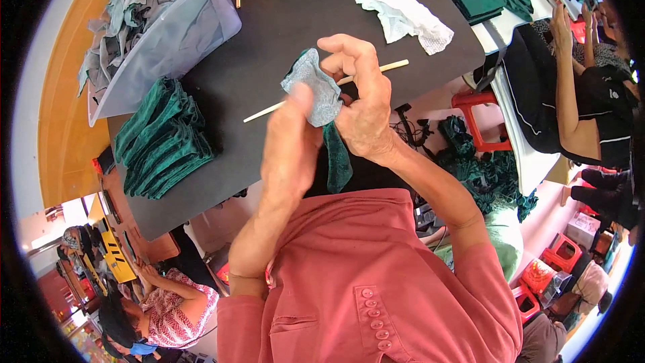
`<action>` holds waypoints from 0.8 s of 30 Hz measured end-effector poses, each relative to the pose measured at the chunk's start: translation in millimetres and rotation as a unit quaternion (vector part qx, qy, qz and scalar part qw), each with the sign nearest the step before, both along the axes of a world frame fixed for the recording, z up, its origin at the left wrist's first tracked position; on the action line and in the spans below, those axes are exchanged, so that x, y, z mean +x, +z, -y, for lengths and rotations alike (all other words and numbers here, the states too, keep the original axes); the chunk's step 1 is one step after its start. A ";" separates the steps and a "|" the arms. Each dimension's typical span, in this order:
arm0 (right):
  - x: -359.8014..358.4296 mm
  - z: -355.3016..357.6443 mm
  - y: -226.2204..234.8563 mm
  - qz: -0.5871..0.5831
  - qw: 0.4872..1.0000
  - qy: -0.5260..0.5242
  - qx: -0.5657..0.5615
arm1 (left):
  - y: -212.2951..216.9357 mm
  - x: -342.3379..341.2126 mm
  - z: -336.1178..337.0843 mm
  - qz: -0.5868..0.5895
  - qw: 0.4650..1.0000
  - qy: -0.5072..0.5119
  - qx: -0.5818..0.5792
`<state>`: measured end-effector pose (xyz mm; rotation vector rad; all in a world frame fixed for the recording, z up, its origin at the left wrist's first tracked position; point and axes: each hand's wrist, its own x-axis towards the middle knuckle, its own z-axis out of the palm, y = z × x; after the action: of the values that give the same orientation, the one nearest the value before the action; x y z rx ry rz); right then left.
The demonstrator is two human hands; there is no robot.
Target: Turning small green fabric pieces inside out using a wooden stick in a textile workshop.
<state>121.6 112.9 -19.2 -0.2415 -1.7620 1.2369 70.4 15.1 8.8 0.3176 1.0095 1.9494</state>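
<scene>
Clamping cloth (pixel 322 102) in left hand (pixel 289 144) and right hand (pixel 365 107), above near edge of table (pixel 295 17); with stick (pixel 394 66) passing behind both, stack (pixel 161 140) by left edge, white rag (pixel 404 15) near right edge.

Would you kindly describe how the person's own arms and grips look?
The left sleeve and right sleeve are plain dusty red, ending near the elbows. Below them, the left forearm and right forearm are bare. The left grip, somewhat blurred, and right grip are ungloved.
</scene>
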 end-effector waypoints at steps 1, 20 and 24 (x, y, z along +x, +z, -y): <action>0.3 1.4 1.7 0.000 1.000 0.008 -0.005 | 3.4 -9.3 -0.4 0.027 0.999 0.007 -0.024; 2.2 -0.8 0.0 0.040 0.995 0.052 -0.075 | -9.8 -9.3 4.6 -0.184 0.965 0.040 -0.184; 3.3 -0.5 0.7 0.036 0.997 0.042 -0.050 | -6.0 -5.9 -1.3 -0.310 0.924 0.062 -0.214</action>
<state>124.9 113.5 -18.5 -0.2757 -1.7900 1.3952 64.5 16.4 2.9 0.6545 1.8666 1.6973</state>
